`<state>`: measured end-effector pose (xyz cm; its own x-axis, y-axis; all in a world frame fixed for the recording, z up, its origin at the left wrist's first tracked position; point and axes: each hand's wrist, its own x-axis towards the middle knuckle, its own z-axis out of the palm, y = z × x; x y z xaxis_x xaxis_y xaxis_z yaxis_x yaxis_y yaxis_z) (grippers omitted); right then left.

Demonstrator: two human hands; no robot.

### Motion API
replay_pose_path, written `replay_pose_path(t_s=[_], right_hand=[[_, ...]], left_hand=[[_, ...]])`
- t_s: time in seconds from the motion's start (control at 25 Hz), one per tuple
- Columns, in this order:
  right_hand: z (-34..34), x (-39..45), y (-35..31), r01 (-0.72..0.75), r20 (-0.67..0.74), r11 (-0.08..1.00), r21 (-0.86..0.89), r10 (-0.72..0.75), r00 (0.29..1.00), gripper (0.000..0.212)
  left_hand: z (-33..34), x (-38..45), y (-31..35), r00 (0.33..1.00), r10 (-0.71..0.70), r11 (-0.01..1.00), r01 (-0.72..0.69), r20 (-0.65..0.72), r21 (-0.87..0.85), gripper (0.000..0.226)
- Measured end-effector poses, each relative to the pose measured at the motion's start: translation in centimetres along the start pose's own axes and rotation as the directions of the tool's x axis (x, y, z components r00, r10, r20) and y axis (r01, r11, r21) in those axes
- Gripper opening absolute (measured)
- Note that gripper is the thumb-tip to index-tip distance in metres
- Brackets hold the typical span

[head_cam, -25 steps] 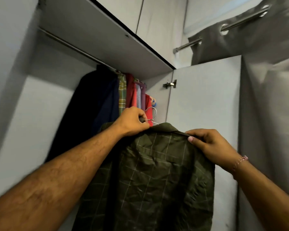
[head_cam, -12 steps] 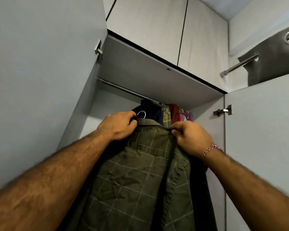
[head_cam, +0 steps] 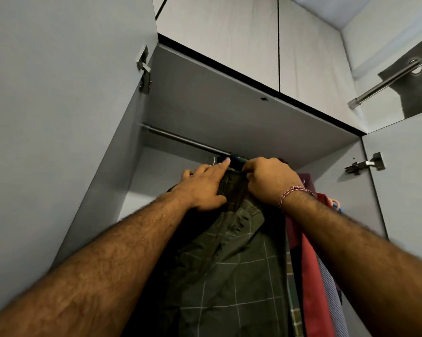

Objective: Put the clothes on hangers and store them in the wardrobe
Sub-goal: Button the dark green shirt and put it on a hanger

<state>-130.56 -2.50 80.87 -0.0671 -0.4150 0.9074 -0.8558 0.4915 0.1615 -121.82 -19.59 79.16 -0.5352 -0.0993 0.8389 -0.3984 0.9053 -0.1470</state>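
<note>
The green checked shirt (head_cam: 232, 263) is hanging just under the wardrobe rail (head_cam: 180, 139), its collar between both hands. The left hand (head_cam: 202, 188) is resting spread on the shoulder; the right hand (head_cam: 268, 181) is pinching the collar.

You are looking at a soft cloth shirt (head_cam: 232, 271), a shiny metal rail (head_cam: 180, 140) and smooth matt doors (head_cam: 59, 117).

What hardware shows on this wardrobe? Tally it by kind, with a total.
Door hinges: 2, one on the left door, one on the right door
Hanging rail: 1
Total: 3
The curtain rod beyond the right door is not wardrobe hardware.
</note>
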Motion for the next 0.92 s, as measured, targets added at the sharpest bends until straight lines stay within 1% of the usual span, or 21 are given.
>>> replay_pose_path(t_s=[0.08, 0.12, 0.2, 0.24, 0.36, 0.48, 0.56, 0.68, 0.8, 0.92], right_hand=[[2.0, 1.2, 0.5, 0.013, -0.034, 0.999, -0.040, -0.014, 0.999, 0.027], [3.2, 1.7, 0.9, 0.026, -0.067, 0.995, -0.097, -0.032, 0.997, 0.025], [5.5, 2.5, 1.7, 0.045, -0.134, 0.975, -0.217, -0.075, 0.988, 0.022], [6.5, 3.0, 2.1, 0.045, -0.164, 0.970, -0.238, -0.086, 0.983, 0.022], [8.9, 5.5, 3.1, 0.021, -0.234, 0.979, -0.202, -0.069, 0.970, 0.022], [10.6, 8.1, 3.5, -0.004, -0.296, 0.988, -0.154, -0.042, 0.954, 0.021], [11.6, 9.5, 3.6, -0.030, -0.319, 0.989, -0.147, -0.018, 0.948, 0.019], [12.5, 11.0, 4.0, -0.056, -0.350, 0.988, -0.147, 0.001, 0.937, 0.014], [13.3, 12.4, 3.6, -0.077, -0.388, 0.980, -0.186, -0.002, 0.922, 0.016], [14.0, 14.0, 2.4, -0.109, -0.419, 0.978, -0.178, 0.025, 0.907, 0.017]], left_hand=[[1.1, 2.3, -0.6, 0.999, -0.015, 0.999, 0.014, 0.036, 0.035, 0.098], [1.7, 3.2, -0.8, 0.999, -0.021, 0.999, 0.020, 0.039, 0.038, 0.095], [3.3, 4.6, -1.1, 0.999, -0.029, 0.998, 0.026, 0.037, 0.057, 0.095], [4.0, 5.2, -1.1, 0.998, -0.029, 0.996, 0.025, 0.047, 0.086, 0.096], [5.1, 6.8, -1.4, 0.996, -0.037, 0.980, 0.020, 0.085, 0.197, 0.100], [5.7, 8.3, -1.8, 0.997, -0.065, 0.964, 0.051, 0.049, 0.259, 0.098], [5.9, 9.2, -2.3, 0.997, -0.062, 0.949, 0.047, 0.040, 0.311, 0.097], [6.1, 10.2, -2.9, 0.998, -0.053, 0.945, 0.042, 0.023, 0.326, 0.095], [6.4, 11.3, -3.6, 0.999, -0.035, 0.936, 0.036, -0.008, 0.350, 0.092], [6.4, 12.0, -4.7, 0.999, -0.010, 0.926, 0.025, -0.042, 0.376, 0.088]])
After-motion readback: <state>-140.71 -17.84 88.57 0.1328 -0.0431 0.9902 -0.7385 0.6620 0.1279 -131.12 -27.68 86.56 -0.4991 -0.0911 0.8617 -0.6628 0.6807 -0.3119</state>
